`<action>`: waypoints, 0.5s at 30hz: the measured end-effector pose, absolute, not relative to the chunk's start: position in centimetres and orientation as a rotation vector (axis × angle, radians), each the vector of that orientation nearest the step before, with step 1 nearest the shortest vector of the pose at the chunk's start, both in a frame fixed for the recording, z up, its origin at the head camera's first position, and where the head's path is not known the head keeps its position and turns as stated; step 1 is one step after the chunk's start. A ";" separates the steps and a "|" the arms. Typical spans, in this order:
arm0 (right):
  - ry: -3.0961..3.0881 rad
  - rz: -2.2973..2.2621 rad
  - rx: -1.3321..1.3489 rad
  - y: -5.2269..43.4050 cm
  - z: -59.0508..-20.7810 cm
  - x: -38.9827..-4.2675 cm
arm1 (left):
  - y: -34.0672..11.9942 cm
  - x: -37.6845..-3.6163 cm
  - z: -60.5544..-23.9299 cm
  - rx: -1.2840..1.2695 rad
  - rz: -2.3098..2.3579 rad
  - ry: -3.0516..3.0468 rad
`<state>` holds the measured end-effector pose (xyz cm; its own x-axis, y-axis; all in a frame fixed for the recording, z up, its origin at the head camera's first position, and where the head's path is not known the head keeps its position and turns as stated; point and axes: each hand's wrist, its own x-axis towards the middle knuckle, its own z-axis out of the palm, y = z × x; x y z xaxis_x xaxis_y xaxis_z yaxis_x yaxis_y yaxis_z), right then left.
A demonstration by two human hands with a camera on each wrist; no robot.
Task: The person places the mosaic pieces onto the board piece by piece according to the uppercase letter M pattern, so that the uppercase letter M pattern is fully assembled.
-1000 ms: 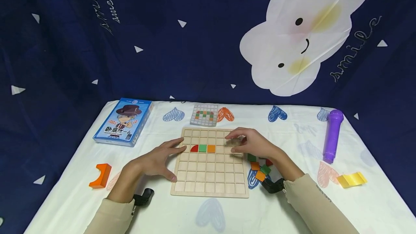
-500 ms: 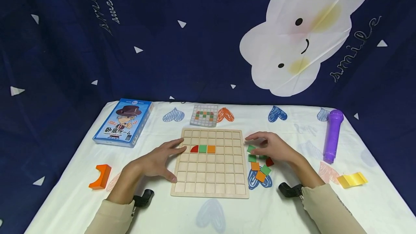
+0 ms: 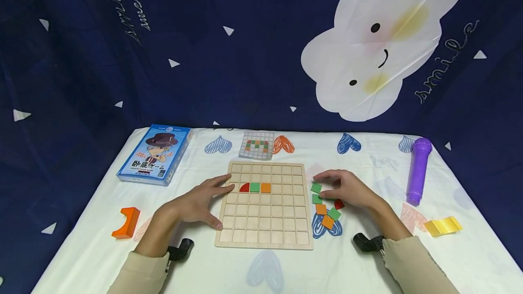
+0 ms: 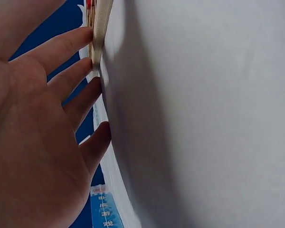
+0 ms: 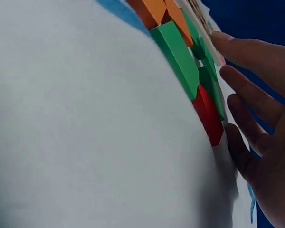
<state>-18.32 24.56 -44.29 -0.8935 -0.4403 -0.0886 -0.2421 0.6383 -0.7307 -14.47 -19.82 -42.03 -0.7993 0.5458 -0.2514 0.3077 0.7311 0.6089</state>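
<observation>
A square wooden grid board lies on the table. One row holds a red quarter-round tile, a green tile and an orange tile. My left hand rests against the board's left edge, fingers spread. To the right of the board, my right hand is over a loose group of tiles, its thumb and index finger apart beside a green tile. Below that tile are an orange tile and others. A red tile shows near the fingers in the right wrist view.
Behind the board sits a pattern card with a coloured grid. A blue game box and an orange arch block are on the left. At the right lie a purple microphone-shaped object and a yellow piece.
My right hand has moved off the right part of the board, rightwards to the loose tiles. The left hand has stayed put, and the three tiles on the board are unchanged.
</observation>
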 end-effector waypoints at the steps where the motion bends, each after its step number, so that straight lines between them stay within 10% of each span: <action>1: 2.603 -1.103 -0.552 24.5 -44.3 -18.3 | -19.8 -14.5 -42.0 0.656 0.783 2.516; 15: 2.590 -1.089 -0.458 24.3 -44.6 -18.1 | -19.9 -14.5 -42.1 0.671 0.787 2.511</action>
